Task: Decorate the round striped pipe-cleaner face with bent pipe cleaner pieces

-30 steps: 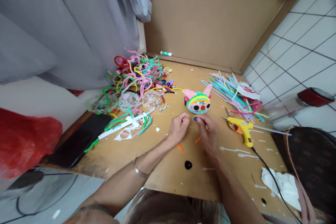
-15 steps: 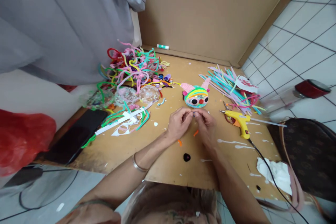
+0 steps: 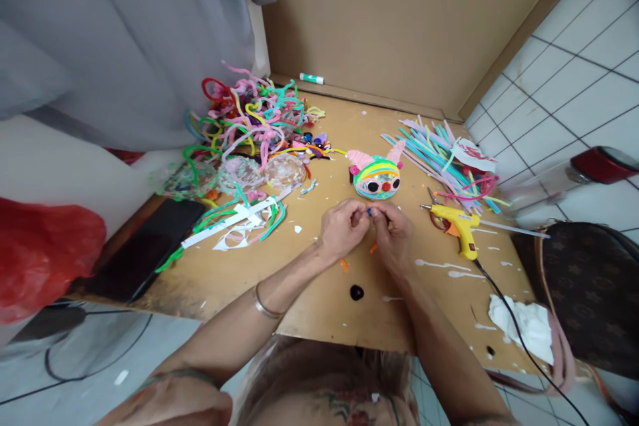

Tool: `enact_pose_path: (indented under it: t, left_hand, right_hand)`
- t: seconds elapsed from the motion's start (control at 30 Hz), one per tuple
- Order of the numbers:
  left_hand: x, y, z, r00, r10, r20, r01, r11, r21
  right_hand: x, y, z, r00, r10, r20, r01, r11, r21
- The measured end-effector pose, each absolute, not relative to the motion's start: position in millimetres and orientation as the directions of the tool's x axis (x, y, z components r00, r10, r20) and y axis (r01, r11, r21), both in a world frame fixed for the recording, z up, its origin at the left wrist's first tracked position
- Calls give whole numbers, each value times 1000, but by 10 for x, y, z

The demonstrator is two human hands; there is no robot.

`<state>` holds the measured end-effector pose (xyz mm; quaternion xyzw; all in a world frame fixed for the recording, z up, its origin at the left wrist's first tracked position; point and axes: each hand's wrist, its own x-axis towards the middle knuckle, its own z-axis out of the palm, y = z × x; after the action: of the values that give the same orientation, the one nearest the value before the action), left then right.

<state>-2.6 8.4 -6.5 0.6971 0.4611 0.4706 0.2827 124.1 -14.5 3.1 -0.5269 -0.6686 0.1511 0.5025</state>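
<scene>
My left hand [image 3: 344, 226] and my right hand [image 3: 393, 226] meet over the middle of the table, fingertips pinched together. Between them shows a small blue piece [image 3: 370, 212], mostly hidden, so its kind is unclear. Just beyond my fingers stands a round animal head [image 3: 377, 176] wound with coloured pipe cleaners, with pink ears, black-and-white eyes and a red nose. Orange scraps [image 3: 344, 265] lie under my hands. Nearer the table's front edge is a small round black piece [image 3: 356, 292].
A yellow glue gun [image 3: 462, 226] lies at right, its cord running off the front. Behind it is a bundle of pipe cleaners [image 3: 434, 153]. Tangled pipe cleaners [image 3: 254, 120], clear plastic balls [image 3: 284, 171] and a black phone-like slab [image 3: 150, 249] fill the left. Crumpled tissue [image 3: 522, 326] sits front right.
The view has shifted slightly. My hands stay together in almost the same place, and a bit more of the blue piece shows between the fingertips.
</scene>
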Motion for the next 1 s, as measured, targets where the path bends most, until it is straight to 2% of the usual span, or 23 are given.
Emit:
enact_pose_path:
  t: [0.43, 0.63, 0.87, 1.0]
  left_hand:
    - [-14, 95, -113, 151, 854, 498, 406, -513, 757]
    - [-1, 106, -118, 112, 853, 510, 392, -509, 766]
    - [-12, 130, -90, 20, 895, 445, 291, -432, 854]
    - [12, 121, -72, -7, 949, 314, 127, -310, 942]
  right_hand:
    - [1250, -102, -35, 68, 778, 624, 629, 452, -632]
    - [1265, -104, -72, 58, 786, 615, 645, 440, -624]
    - [1232, -106, -52, 85, 848, 523, 584, 383, -716]
    - [1210, -114, -60, 122, 845, 520, 615, 347, -708]
